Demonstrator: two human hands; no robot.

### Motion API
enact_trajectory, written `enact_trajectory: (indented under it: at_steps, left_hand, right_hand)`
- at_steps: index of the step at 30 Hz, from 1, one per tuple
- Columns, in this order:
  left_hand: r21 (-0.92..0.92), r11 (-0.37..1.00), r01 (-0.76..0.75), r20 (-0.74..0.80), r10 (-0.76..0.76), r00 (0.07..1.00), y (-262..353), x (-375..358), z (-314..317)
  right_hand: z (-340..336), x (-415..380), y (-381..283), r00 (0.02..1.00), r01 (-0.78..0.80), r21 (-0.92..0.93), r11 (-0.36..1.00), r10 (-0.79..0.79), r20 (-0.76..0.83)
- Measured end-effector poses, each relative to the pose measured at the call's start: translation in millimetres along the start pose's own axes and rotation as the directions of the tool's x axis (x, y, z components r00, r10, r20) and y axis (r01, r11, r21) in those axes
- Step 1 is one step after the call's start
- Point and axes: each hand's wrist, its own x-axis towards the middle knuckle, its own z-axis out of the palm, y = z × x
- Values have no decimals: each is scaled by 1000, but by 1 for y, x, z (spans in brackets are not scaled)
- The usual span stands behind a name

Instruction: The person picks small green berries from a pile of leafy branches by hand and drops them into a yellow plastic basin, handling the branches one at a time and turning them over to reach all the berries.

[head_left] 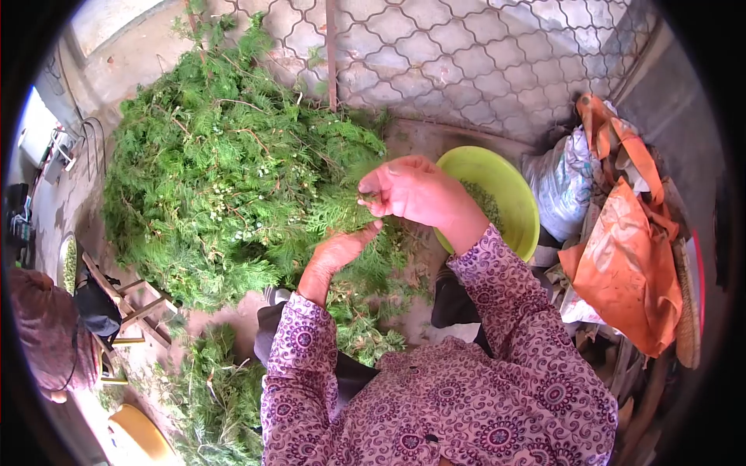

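Note:
My left hand (342, 252) is closed around a green conifer sprig (346, 210), its thumb pointing toward my other hand. Just above it, my right hand (412, 190) has its fingertips pinched together on a small dark bit that is too small to name. Both hands are over the right edge of a large heap of cut conifer branches (210, 179), which bear small pale green cones. Beside my right forearm stands a yellow-green basin (528, 206) with small green pieces inside, partly hidden by the arm.
A wire mesh (466, 46) stands behind the heap. On the right are a white sack (563, 186) and orange bags (622, 272). At left, another person (50, 334) is near a wooden stool frame (136, 311), a yellow basin (140, 435) and more branches (217, 396).

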Motion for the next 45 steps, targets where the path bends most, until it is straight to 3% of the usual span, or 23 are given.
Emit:
enact_trajectory:
  at_steps: [2, 4, 6, 8, 10, 12, 16, 18, 19, 20, 22, 24, 25, 28, 30, 31, 34, 36, 38, 39, 40, 42, 45]
  left_hand:
    - [-146, 981, 125, 54, -119, 991, 55, -33, -26]
    - [-301, 951, 76, 55, -62, 997, 38, -24, -16]
    - [-494, 869, 20, -75, -65, 995, 33, -19, -10]
    - [-603, 789, 118, -39, -177, 984, 31, -13, -8]
    - [-768, 607, -204, -276, -27, 961, -10, 18, 9]
    - [-773, 556, -305, -398, -50, 916, 5, 12, -1]
    - [-796, 500, -342, -413, -34, 910, 13, 4, -17]
    - [-799, 539, -266, -339, -37, 940, 24, -5, -23]
    - [-787, 603, -128, -256, -131, 958, 33, -8, -26]
    - [-784, 609, -122, -256, -137, 957, 30, -1, -21]
    - [-774, 577, -262, -286, 51, 957, 23, 13, -11]
    - [-769, 603, -211, -247, 24, 969, 27, 15, -8]
    - [-741, 643, -191, -225, 30, 974, 25, 21, -7]
    - [-726, 682, -88, -144, -26, 989, 17, 36, 0]
    - [-612, 760, -218, -349, -12, 937, 18, 41, 2]
    - [-748, 636, -192, -300, -65, 952, 20, 45, -2]
    - [-726, 644, -240, -475, -218, 853, 16, 54, -1]
    - [-725, 639, -257, -504, -237, 831, 17, 57, 5]
    - [-653, 706, -275, -473, -97, 876, 38, 49, 13]
    - [-494, 826, -271, -445, 28, 895, 38, 54, 18]
    - [-493, 827, -271, -444, 29, 896, 37, 57, 23]
    - [-339, 888, -310, -347, 188, 919, 31, 64, 32]
    - [-476, 825, -306, -252, 205, 946, 18, 67, 35]
  right_hand:
    - [-6, 7, 1, 998, -7, 29, 1000, 5, 68]
    - [6, 13, 2, 1000, -13, 60, 998, 14, -28]
    - [4, 16, 4, 999, -27, -10, 1000, 27, -33]
    - [6, 16, 1, 999, -37, -80, 996, 34, -39]
    - [10, 7, -15, 984, -27, -293, 956, -27, -178]
    - [-12, -9, -31, 949, 75, -427, 901, -197, -248]
    - [-58, -39, -46, 847, -42, -714, 699, -354, -397]
    - [-68, -45, -34, 848, -95, -658, 747, -285, -447]
    - [-74, -46, -25, 898, -108, -536, 837, -149, -415]
    - [-79, -45, -18, 934, -136, -403, 905, -18, -356]
    - [-88, -42, -5, 967, -139, -358, 923, 49, -250]
    - [-95, -34, 13, 951, -48, -376, 925, -73, -299]
    - [-85, -33, 10, 907, -152, -346, 926, -8, -421]
    - [-88, -33, 4, 910, -151, -413, 898, -37, -414]
    - [-95, -34, -3, 878, -139, -395, 908, -71, -473]
    - [-102, -33, -2, 869, -96, -469, 878, -156, -470]
    - [-111, -36, -5, 810, -20, -546, 837, -307, -500]
    - [-109, -34, -5, 705, -113, -554, 825, -327, -630]
    - [-109, -29, 7, 695, -118, -637, 762, -395, -601]
    - [-110, -26, 16, 690, -131, -712, 690, -453, -565]
    - [-107, -21, 25, 700, -56, -728, 683, -493, -517]
    - [-83, -13, 31, 704, 62, -893, 445, -654, -277]
    - [-68, -7, 42, 697, 111, -978, 174, -715, -48]
